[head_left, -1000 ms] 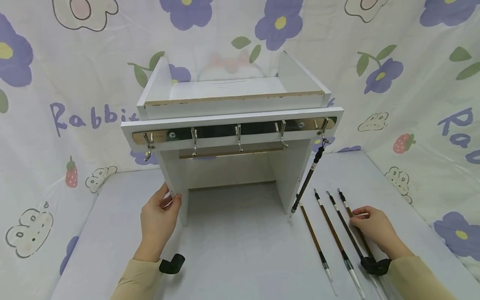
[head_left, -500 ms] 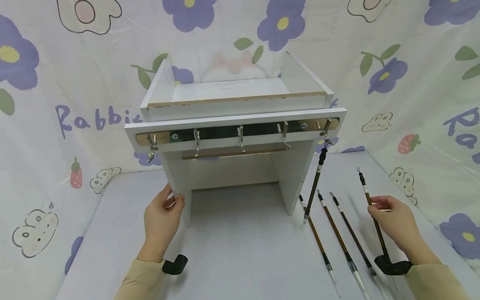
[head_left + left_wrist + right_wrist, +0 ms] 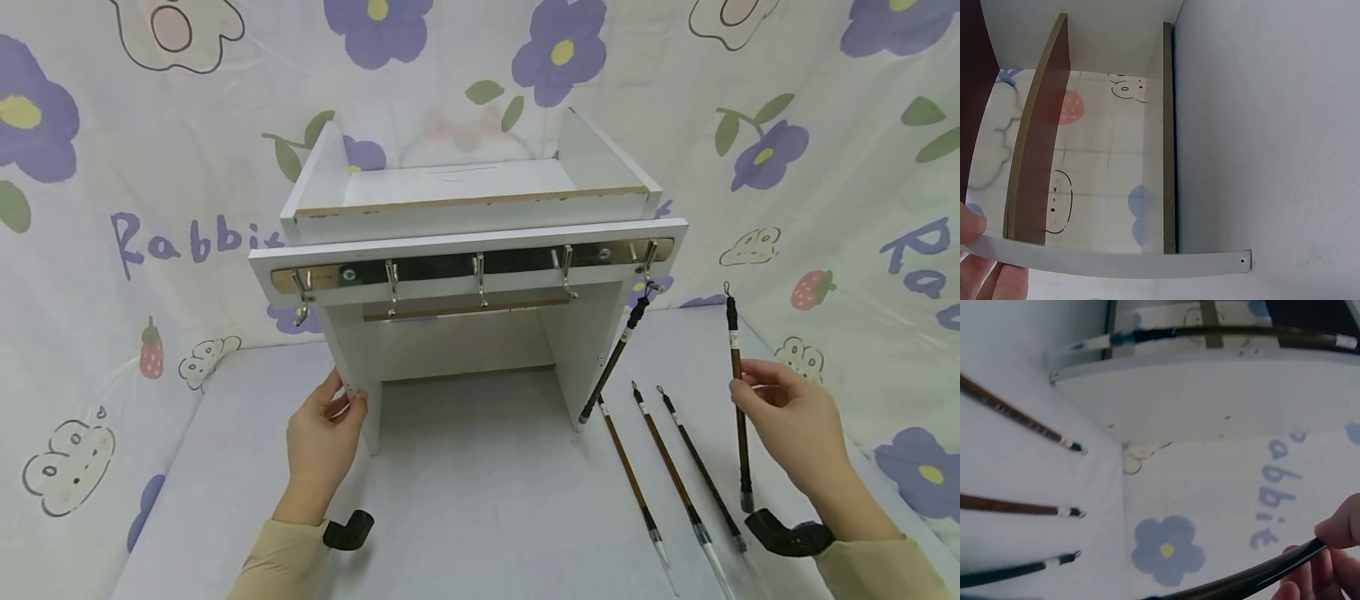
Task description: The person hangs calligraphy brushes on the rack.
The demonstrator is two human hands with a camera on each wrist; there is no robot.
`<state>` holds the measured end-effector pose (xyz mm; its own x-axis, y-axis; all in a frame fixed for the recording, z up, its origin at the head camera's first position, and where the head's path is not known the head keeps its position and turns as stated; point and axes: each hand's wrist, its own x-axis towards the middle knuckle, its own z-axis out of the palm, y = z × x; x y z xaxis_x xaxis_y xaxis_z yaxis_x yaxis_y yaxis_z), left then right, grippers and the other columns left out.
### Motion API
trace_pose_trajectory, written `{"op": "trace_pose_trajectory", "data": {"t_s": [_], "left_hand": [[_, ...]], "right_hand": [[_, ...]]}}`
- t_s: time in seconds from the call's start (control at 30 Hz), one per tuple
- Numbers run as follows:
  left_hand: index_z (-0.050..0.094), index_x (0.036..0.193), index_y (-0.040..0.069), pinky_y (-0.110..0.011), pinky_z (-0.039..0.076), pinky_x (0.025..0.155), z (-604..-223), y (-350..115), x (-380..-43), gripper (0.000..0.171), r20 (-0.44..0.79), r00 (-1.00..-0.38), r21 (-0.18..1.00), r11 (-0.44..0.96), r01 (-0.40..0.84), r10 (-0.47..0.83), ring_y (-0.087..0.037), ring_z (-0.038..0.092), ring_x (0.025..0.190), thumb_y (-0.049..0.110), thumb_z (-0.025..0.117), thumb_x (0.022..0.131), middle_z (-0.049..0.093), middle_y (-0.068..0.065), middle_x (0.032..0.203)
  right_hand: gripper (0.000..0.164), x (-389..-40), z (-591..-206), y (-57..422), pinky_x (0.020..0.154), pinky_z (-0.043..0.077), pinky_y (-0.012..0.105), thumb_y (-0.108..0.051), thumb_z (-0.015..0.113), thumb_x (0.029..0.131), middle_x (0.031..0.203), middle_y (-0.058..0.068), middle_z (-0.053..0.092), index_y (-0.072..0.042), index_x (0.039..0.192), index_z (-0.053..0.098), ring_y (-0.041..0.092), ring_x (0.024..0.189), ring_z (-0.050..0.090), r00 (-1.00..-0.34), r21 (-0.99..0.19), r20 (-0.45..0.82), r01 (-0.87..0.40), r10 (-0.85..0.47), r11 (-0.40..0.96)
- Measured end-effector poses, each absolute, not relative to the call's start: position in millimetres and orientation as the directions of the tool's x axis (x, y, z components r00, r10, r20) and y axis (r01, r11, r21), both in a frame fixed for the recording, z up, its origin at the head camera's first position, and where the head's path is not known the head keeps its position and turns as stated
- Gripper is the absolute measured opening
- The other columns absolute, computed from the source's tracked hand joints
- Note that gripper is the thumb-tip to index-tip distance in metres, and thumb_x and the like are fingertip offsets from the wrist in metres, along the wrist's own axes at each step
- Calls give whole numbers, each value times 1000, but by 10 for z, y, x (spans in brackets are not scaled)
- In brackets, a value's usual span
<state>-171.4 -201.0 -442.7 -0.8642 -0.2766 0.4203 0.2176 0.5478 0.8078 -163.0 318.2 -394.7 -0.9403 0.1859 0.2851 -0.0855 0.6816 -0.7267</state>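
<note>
Your right hand (image 3: 795,425) has its fingers pinching a calligraphy brush (image 3: 742,437) near-upright, hanging loop above them. Left of those fingers, three more brushes (image 3: 664,452) lie on the worktop (image 3: 465,508); farther left, a dark brush (image 3: 617,358) slants (tip low) from the end hook (image 3: 650,260) of the white wooden rack (image 3: 480,238). Your left hand (image 3: 322,442) has its fingers grasping the rack's near side panel edge.

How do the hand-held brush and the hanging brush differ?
The held brush is pinched in the right hand; the hanging brush hangs from the rightmost hook. In the head view, the held brush is nearly upright, the hanging brush slanted. Both have dark upper ends and pale bands.
</note>
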Motion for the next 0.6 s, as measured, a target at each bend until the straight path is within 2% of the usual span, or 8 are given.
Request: {"op": "trace_pose_trajectory", "data": {"t_s": [0.13, 0.27, 0.47, 0.6], "left_hand": [[57, 136, 10, -25, 56, 78, -4422, -2003, -1712, 47, 414, -865, 812, 544, 212, -282, -24, 67, 99, 13, 68, 90, 62, -7, 126], [57, 136, 11, -24, 56, 78, -4422, -2003, -1714, 47, 418, -864, 812, 542, 217, -281, -24, 67, 99, 13, 68, 90, 62, -7, 126], [57, 136, 11, -25, 56, 78, -4430, -2010, -1725, 47, 429, -859, 807, 545, 227, -278, -25, 67, 99, 13, 68, 90, 63, -7, 126], [57, 136, 12, -25, 56, 78, -4438, -2013, -1725, 47, 423, -862, 811, 541, 223, -279, -24, 67, 99, 14, 67, 90, 62, -7, 127]], "right_hand": [[36, -1568, -3839, 3056, 62, 49, 10, -26, 65, 94, 97, 0, 62, -5, 123, 63, 4, 79, 59, -917, -747, 350, -150, 190, 648], [27, -1503, -3732, 2928, 65, 49, 8, -12, 67, 92, 91, -7, 64, -4, 117, 65, 5, 78, 60, -886, -771, 424, -244, 189, 589], [27, -1427, -3580, 2729, 64, 51, 10, 8, 66, 86, 91, 3, 64, 6, 113, 64, 10, 77, 61, -832, -761, 543, -432, 113, 483], [29, -1399, -3534, 2585, 66, 52, 11, 15, 65, 84, 92, 6, 63, 9, 112, 62, 11, 79, 60, -811, -740, 584, -513, 38, 434]]}}
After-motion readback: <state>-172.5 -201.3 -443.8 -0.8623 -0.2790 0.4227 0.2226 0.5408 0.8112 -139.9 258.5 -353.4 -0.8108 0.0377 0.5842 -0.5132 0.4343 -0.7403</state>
